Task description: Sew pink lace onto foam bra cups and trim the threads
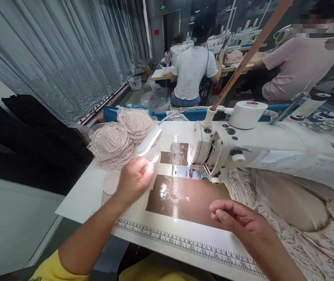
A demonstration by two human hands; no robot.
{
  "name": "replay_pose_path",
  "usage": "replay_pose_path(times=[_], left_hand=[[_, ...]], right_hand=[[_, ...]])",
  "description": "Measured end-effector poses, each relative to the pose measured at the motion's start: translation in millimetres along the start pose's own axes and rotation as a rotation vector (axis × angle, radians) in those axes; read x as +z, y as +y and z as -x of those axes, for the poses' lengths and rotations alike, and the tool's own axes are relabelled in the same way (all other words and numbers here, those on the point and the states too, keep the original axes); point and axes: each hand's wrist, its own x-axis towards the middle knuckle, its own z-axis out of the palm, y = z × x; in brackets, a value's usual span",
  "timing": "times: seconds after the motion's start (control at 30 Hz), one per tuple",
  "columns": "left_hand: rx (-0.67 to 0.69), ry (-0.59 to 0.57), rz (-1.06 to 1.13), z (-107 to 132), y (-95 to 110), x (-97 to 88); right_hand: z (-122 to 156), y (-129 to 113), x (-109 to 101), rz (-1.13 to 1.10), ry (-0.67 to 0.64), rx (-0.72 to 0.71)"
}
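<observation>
My left hand (136, 177) is closed just below the white sewing lamp (149, 141). A pale, brightly lit edge shows by its fingers, but what it is I cannot make out. Lace cup pieces (112, 142) lie in two stacks beyond that hand, and a smooth pale pad (110, 181) rests beside the wrist. Over the brown plate (181, 199) on the table, my right hand (239, 218) has its fingers curled and thumb against the index finger, with nothing visible in them. The needle area of the sewing machine (210, 152) sits between and beyond my hands.
Beige lace fabric (295, 210) is heaped to the right, under the machine arm. A printed ruler (184, 246) runs along the front table edge. A wooden stick (251, 50) rises from the machine. Two co-workers sit ahead, one in a white shirt (194, 70).
</observation>
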Motion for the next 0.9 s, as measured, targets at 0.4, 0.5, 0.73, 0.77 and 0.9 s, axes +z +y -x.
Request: replay_pose_path(times=[0.4,0.5,0.73,0.77,0.9], left_hand=[[0.359,-0.685,-0.518,24.7,57.7,106.8],[0.332,-0.692,-0.391,15.4,54.0,86.3],[0.265,-0.877,0.232,-15.5,20.6,54.3],[0.295,-0.834,0.225,-14.9,17.0,56.4],[0.448,-0.617,0.0,-0.9,7.4,76.6]], right_hand=[[-61.2,5.1,17.4,0.739,-0.142,-0.401],[-58.4,12.2,26.7,0.901,-0.15,-0.487],[-56.0,24.0,31.2,1.144,-0.131,-0.575],[-56.7,24.8,31.0,1.158,-0.126,-0.578],[-58.4,27.6,31.1,1.204,-0.086,-0.607]])
